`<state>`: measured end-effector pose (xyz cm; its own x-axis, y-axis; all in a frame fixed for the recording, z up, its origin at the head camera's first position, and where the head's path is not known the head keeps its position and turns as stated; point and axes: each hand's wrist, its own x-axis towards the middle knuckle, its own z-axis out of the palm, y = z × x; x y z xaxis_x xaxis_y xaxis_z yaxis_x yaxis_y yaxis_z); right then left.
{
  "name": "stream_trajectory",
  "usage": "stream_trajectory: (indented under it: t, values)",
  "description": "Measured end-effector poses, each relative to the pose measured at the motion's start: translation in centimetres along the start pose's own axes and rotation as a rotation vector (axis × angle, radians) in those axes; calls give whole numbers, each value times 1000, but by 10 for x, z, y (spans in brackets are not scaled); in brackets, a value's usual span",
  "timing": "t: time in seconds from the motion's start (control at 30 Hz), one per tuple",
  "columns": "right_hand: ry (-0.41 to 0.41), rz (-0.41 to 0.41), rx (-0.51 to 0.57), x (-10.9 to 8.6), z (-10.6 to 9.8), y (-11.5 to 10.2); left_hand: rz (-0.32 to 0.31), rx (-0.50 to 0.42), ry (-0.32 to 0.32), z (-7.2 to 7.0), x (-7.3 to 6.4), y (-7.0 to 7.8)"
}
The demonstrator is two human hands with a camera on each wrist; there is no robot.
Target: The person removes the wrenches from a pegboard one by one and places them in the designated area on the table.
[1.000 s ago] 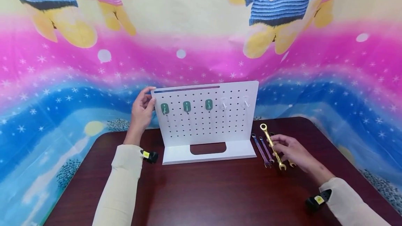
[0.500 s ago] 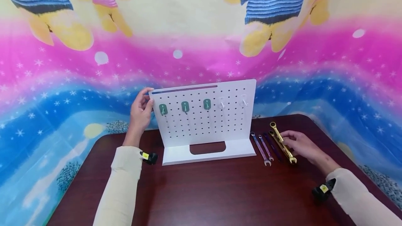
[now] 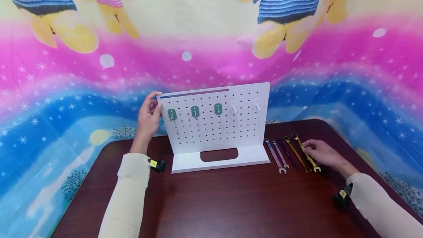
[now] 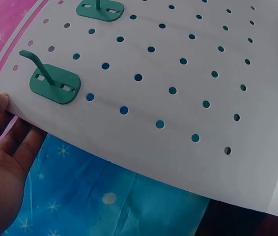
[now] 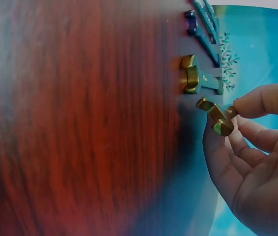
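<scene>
With its thumb in front and fingers behind, my left hand (image 3: pixel 148 119) grips the upper left corner of a white pegboard (image 3: pixel 211 135) that stands on its base. Three green hooks (image 3: pixel 195 112) and two clear hooks (image 3: pixel 233 108) are fixed across the board. To the board's right, my right hand (image 3: pixel 323 153) pinches a gold combination wrench (image 3: pixel 312 162) between thumb and fingers. In the right wrist view this wrench (image 5: pixel 217 118) appears end-on, beside another gold wrench (image 5: pixel 192 78). Whether the held wrench touches the table cannot be told.
Left of the right hand lie a second gold wrench (image 3: pixel 293 150), a dark purple wrench (image 3: pixel 286 149) and two blue-purple wrenches (image 3: pixel 275 155) in a row. The dark wooden table (image 3: pixel 224 201) ends at rounded back corners. A printed cloth (image 3: pixel 211 47) hangs behind it.
My right hand has carried the gold wrench rightward, past the other gold wrench, and lower towards the table. The head view shifted slightly. My left hand stays on the board's corner.
</scene>
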<state>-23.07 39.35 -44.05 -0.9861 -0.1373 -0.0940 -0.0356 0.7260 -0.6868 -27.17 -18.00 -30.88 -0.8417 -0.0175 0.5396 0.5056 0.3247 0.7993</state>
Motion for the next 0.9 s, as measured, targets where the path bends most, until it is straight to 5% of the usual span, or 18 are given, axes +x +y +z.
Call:
stream_trajectory:
  t: [0.53,0.9]
  values:
    - [60,-68,-233,11,4,2,-2,3,-7,-1,1,-2]
    - [67,-24,-274,5,8,-9,-5,3,19,0,11,-41]
